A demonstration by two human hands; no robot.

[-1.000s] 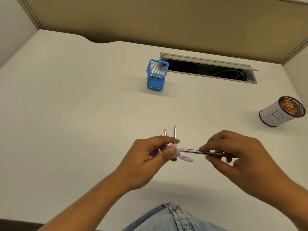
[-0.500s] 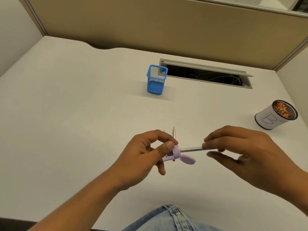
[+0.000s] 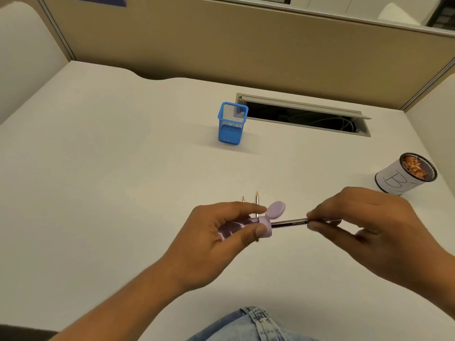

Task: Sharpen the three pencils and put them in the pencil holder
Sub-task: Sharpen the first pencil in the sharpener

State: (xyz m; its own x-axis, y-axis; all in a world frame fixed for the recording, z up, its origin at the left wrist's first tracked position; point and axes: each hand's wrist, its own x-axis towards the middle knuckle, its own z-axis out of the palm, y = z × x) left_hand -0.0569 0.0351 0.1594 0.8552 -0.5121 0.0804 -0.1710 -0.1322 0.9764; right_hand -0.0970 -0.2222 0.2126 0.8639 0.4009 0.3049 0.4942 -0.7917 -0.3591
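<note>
My left hand point(image 3: 216, 232) grips a lilac pencil sharpener point(image 3: 261, 225) with its round lid flipped open. A dark pencil point(image 3: 293, 222) is pushed tip-first into the sharpener, and my right hand point(image 3: 364, 225) pinches its shaft. Two more pencils point(image 3: 257, 200) lie on the white desk point(image 3: 98, 180) just beyond my left hand; only their pointed tips show. The blue mesh pencil holder point(image 3: 232, 124) stands upright at the middle back of the desk, with nothing visible inside.
A white round cup marked "B" point(image 3: 403, 175), holding pencil shavings, stands at the right. An open cable slot point(image 3: 305, 116) runs along the desk's back, behind the holder. Beige partition walls enclose the desk. My jeans show at the bottom edge.
The sharpener has turned in my left hand so its open lid now points up instead of down. The pencil sits deeper in it. The camera has tilted up slightly.
</note>
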